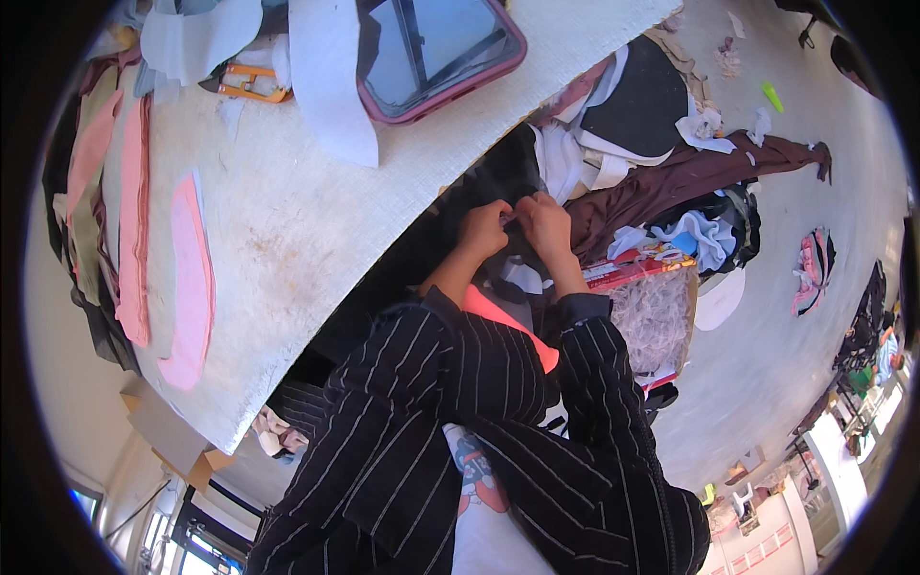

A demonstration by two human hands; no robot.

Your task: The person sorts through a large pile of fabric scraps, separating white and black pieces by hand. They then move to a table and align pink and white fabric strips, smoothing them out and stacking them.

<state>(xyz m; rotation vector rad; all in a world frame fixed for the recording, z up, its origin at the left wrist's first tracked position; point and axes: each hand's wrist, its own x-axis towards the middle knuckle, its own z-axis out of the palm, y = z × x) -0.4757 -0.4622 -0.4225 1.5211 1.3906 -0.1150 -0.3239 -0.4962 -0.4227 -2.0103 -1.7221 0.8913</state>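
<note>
My left hand (485, 228) and my right hand (544, 224) are close together just off the table edge, over my lap. The fingers of both are curled in and pinch a small mauve piece of thin material (509, 218) between them. My fingers hide most of it, so its shape is unclear. Dark cloth (507, 169) lies in shadow just past my fingertips. Across my lap, below the wrists, rests a bright coral fabric piece (514, 327). White and black cut pieces are heaped right beyond my right hand, with a black curved panel (636, 100) on top.
The white table (280, 251) carries pink cut strips (133, 223), a curved pink piece (190, 287), an orange-handled cutter (251, 83) and a phone (442, 61). At right are brown cloth (668, 183), an open box of clear, tangled material (647, 323) and floor scraps (812, 273).
</note>
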